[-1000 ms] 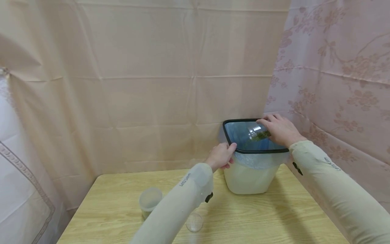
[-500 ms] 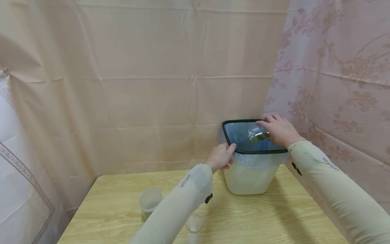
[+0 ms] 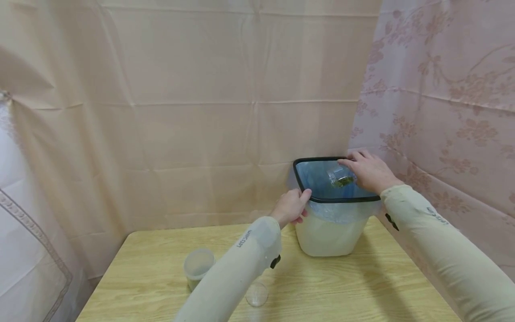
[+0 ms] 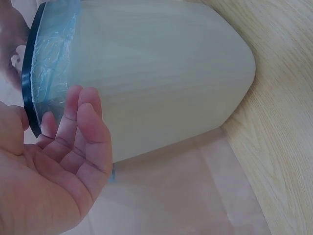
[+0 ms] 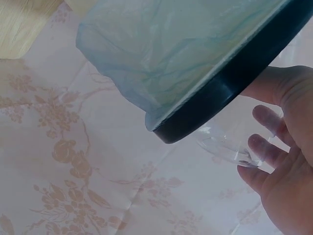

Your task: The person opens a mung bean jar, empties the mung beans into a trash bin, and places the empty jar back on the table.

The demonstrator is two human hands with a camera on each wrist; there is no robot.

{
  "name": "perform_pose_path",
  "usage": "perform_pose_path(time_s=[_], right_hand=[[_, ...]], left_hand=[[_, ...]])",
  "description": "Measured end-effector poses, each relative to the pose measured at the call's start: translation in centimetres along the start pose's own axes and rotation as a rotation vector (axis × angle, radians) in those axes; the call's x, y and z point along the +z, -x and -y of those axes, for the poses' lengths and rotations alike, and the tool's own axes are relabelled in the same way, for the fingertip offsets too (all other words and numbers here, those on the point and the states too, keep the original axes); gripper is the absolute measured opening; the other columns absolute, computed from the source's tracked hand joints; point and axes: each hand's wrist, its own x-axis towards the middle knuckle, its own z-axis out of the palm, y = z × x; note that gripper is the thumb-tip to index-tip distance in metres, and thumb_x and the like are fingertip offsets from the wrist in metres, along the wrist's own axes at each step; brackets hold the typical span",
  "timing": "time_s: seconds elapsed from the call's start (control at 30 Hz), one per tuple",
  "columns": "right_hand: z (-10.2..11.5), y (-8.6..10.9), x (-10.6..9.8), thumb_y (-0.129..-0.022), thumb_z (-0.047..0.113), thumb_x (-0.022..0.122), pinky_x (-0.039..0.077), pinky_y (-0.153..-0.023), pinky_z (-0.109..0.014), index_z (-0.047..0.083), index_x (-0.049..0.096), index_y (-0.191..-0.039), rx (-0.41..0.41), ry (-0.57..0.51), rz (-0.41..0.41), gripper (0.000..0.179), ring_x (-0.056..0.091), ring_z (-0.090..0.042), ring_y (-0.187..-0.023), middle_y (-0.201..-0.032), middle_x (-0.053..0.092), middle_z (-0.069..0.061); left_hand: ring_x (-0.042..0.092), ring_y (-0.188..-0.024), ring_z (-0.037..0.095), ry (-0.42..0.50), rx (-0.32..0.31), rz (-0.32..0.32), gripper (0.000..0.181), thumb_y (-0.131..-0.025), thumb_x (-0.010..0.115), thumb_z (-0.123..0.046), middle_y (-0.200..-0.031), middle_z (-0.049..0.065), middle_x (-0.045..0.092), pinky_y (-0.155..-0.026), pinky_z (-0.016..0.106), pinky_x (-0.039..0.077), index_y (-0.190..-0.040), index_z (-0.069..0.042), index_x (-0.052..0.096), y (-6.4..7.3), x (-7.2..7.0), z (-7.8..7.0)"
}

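In the head view my right hand grips a clear jar from its right end, tilted over the mouth of a trash bin. Dried green bits lie along the jar's lower side. The right wrist view shows the fingers curled about the clear jar's base, partly behind the bin's black rim. At the near left corner, my left hand pinches the black rim, thumb on top and fingers outside. A bluish bag lines the bin and folds over its edge.
A frosted, translucent container stands on the wood-grain table, left of my left forearm. A round clear lid-like disc lies just right of that forearm. Beige curtain hangs behind, flowered cloth at the right.
The jar has turned slightly in my right hand, and the green bits in it have shifted. My left hand stays on the rim.
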Motion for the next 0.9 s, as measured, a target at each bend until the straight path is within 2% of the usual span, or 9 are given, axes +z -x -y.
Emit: perform_pose_path(time_s=[0.13, 0.33, 0.57, 0.8, 0.9], right_hand=[[0.03, 0.08, 0.0, -0.078, -0.007, 0.082, 0.042, -0.101, -0.062, 0.003, 0.059, -0.139, -0.006, 0.002, 0.001, 0.065, 0.046, -0.046, -0.125, -0.129, 0.056, -0.024], [0.06, -0.07, -0.07, -0.074, -0.003, 0.087, 0.04, -0.103, -0.063, -0.001, 0.058, -0.131, 0.003, -0.024, -0.001, 0.064, 0.047, -0.047, -0.125, -0.129, 0.057, -0.025], [0.1, -0.39, -0.21, -0.075, -0.002, 0.087, 0.038, -0.106, -0.064, -0.001, 0.059, -0.129, 0.032, -0.038, 0.044, 0.061, 0.046, -0.047, -0.126, -0.132, 0.055, -0.026], [-0.02, -0.48, 0.12, -0.074, -0.004, 0.087, 0.037, -0.106, -0.064, -0.001, 0.06, -0.129, 0.032, -0.051, 0.052, 0.061, 0.047, -0.048, -0.123, -0.129, 0.056, -0.027], [0.02, -0.51, 0.07, -0.075, -0.006, 0.086, 0.036, -0.107, -0.064, -0.001, 0.06, -0.13, 0.025, -0.063, 0.051, 0.061, 0.048, -0.048, -0.122, -0.127, 0.057, -0.026]], left_hand=[[0.067, -0.067, 0.031, -0.006, -0.001, -0.003, 0.04, -0.107, 0.046, -0.047, -0.076, 0.007, 0.067, -0.064, 0.037, 0.057, -0.097, -0.01, 0.058, -0.04, 0.02, 0.0], [0.066, -0.064, 0.028, -0.011, 0.007, -0.002, 0.04, -0.107, 0.046, -0.046, -0.077, 0.008, 0.068, -0.06, 0.035, 0.056, -0.097, -0.009, 0.058, -0.03, 0.0, -0.04], [0.07, -0.074, 0.037, -0.011, 0.012, -0.001, 0.04, -0.107, 0.046, -0.045, -0.077, 0.009, 0.069, -0.053, 0.028, 0.05, -0.097, -0.008, 0.057, 0.04, -0.05, -0.09], [0.062, -0.057, 0.023, -0.022, 0.014, -0.003, 0.04, -0.108, 0.045, -0.045, -0.077, 0.009, 0.069, -0.052, 0.027, 0.05, -0.097, -0.009, 0.058, 0.06, 0.02, -0.15], [0.06, -0.055, 0.021, -0.018, 0.011, -0.001, 0.04, -0.107, 0.046, -0.045, -0.077, 0.009, 0.069, -0.052, 0.027, 0.049, -0.097, -0.009, 0.058, 0.0, 0.05, -0.12]])
